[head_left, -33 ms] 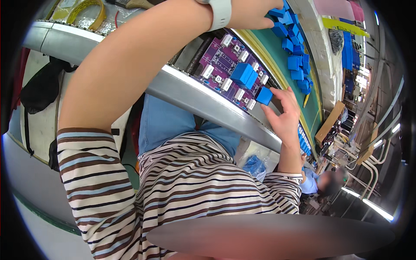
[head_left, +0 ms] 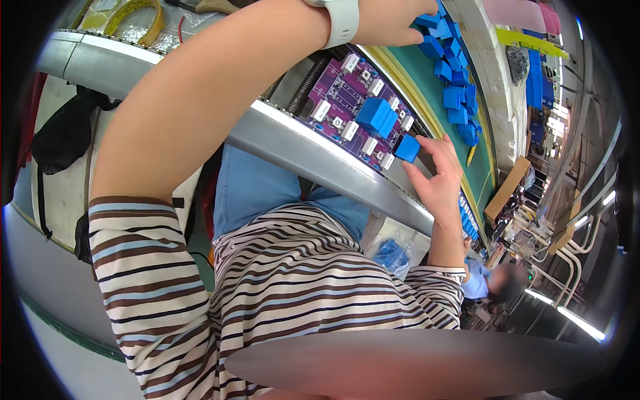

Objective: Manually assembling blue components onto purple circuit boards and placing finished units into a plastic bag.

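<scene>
Circuit board (head_left: 343, 100), purple and fitted with upright white components (head_left: 349, 63), lies in front of you between the grey metal rail (head_left: 300, 140) on your side and the yellow strip (head_left: 405, 85) on the far side; this position probably supports its edges and leaves its upper face accessible. Two blue blocks (head_left: 377, 118) stand side by side on the board, touching or nearly so, among the white components. Your right hand (head_left: 440, 177) pinches a single blue block (head_left: 407, 148) at the board's right end, with the thumb on the near side and the index finger opposite. This grip appears chosen to steady the block from its sides and keep its top in sight; whether the block is seated on the board or held just above it, you cannot tell from this view. Your left hand (head_left: 383, 23), wearing a pale watch band (head_left: 343, 27), extends across the board to the upper end of the loose blue blocks (head_left: 459, 97). The upper border of the view cuts off part of its fingers, so you cannot tell whether they are spread or closed on a block. The loose blocks lie in an uneven row on the green surface (head_left: 483, 163) beyond the yellow strip, presumably for easy reach while keeping clear of the board.
</scene>
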A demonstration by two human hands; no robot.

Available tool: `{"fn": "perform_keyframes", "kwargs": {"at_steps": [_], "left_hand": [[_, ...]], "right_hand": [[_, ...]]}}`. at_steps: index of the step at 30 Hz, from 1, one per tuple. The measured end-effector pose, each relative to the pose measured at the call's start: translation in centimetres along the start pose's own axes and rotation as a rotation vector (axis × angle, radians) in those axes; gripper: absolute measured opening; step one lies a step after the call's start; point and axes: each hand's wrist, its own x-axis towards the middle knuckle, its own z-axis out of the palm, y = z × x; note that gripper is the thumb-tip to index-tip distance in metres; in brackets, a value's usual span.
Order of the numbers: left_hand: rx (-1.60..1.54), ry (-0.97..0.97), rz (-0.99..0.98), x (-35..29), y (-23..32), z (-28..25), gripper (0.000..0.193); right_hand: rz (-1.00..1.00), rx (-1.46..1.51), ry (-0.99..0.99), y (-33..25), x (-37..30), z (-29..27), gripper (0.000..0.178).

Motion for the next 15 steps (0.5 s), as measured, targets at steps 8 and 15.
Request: {"fn": "perform_keyframes", "kwargs": {"at_steps": [8,15], "left_hand": [[0.033,0.009,-0.015,0.0,0.3,-0.2,0.028],[0.056,0.013,0.000,-0.1,-0.1,-0.3,0.033]], "right_hand": [[-0.053,-0.077,-0.044,-0.7,0.8,-0.5,0.039],[-0.185,-0.236,-0.065,-1.5,1.7,-0.7,0.039]]}}
